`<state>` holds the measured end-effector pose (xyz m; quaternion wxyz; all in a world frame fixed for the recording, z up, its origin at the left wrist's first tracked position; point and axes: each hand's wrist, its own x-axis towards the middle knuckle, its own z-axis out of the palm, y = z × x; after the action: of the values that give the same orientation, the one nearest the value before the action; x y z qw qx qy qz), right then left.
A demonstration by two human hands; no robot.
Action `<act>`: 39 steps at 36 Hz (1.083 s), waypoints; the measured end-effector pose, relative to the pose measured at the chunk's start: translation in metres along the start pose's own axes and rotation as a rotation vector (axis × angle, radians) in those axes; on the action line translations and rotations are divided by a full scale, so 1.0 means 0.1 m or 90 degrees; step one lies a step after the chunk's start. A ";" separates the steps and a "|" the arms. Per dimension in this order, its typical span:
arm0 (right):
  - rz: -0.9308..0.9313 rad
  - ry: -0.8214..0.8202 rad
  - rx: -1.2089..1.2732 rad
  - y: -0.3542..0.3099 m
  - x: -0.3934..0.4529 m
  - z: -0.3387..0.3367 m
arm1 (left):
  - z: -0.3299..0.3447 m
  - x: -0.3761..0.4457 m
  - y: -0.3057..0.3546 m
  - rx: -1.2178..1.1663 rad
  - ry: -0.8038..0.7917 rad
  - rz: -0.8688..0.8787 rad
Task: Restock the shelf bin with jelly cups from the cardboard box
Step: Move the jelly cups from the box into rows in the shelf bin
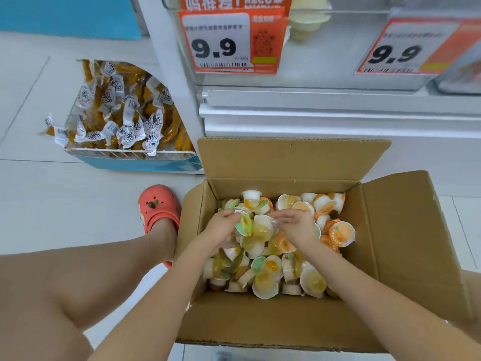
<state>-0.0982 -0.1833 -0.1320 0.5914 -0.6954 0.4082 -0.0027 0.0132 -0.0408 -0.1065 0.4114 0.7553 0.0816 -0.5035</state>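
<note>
Reaching into one cardboard box (pixel 260 319): two hands, left hand (pixel 223 228) and right hand (pixel 296 226), fingers curled on jelly cups (pixel 263 230) (dozens).

head: single view, worn on the person's head | faces forward and steeply down | close above open cardboard box (pixel 286 321) on floor | shelf front (pixel 312 105) near, at top | wide-angle, edges bent

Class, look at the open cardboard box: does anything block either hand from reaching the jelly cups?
Nothing visible does. The cardboard box has its flaps folded open, and the left hand and right hand are already in among the jelly cups.
</note>
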 end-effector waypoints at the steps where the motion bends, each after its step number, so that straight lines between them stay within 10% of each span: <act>1: 0.031 -0.007 0.073 -0.08 -0.04 -0.09 | -0.01 -0.06 0.06 -0.016 -0.020 0.011; 11: 0.103 -0.223 0.322 -1.13 -0.53 -0.87 | -0.05 -1.00 0.91 -0.319 -0.235 0.099; 23: 0.079 -0.149 0.560 -1.54 -0.80 -0.86 | 0.29 -1.59 1.21 -0.270 -0.254 0.285; 39: 0.200 -0.160 0.741 -1.58 -0.84 -1.06 | 0.12 -1.55 1.25 -0.511 -0.374 0.156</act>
<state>-0.1164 -0.2273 0.0699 0.9109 -0.1852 0.3644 -0.0558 -0.0018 -0.0853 0.0875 0.7308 0.3685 0.0602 -0.5715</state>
